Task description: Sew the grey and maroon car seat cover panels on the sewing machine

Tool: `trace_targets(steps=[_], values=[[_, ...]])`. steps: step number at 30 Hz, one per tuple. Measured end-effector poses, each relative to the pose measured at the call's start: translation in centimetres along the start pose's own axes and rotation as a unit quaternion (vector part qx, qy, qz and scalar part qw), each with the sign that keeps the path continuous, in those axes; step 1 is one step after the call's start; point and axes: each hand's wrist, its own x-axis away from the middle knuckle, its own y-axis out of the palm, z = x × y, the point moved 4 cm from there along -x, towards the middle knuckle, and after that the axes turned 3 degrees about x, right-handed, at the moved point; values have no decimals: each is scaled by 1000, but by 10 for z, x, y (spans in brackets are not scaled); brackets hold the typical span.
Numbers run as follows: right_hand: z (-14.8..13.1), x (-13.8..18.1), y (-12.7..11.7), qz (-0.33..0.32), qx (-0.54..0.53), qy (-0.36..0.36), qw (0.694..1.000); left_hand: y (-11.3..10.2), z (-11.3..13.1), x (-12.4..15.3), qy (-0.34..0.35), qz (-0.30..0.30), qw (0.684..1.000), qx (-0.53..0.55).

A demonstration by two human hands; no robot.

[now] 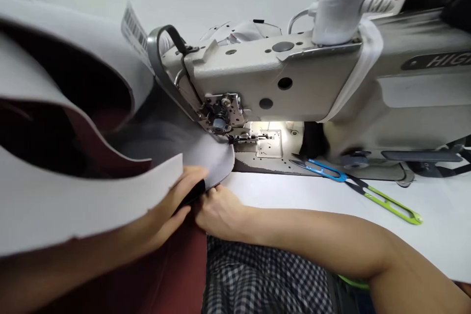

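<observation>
A large, floppy sheet, pale grey on one face and dark red on the other, curls in folds at my left. My left hand grips its near edge, with the fingers over the pale face and the thumb lower down; a black strip shows between them. Right beside it, my right hand is closed on the same edge, its fingertips partly hidden. The sheet's rounded corner lies by the sewing machine's needle area.
The sewing machine spans the back, its lamp lighting the metal bed. Blue-handled snips and green-handled snips lie on the white table to the right. A barcode label stands up from the folds.
</observation>
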Motion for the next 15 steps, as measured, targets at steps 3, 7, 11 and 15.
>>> trace_targets(steps=[3,7,11,15], values=[[-2,2,2,-8,-14,-8,1000,33,-4,-34,33,-68,995,61],[-4,3,3,-15,14,-11,1000,56,-9,-39,32,-151,976,151],[-4,2,-2,-25,47,-6,999,61,-23,-22,13,-104,983,152],[-2,5,-6,-18,67,12,998,73,-45,-11,32,-66,992,102]])
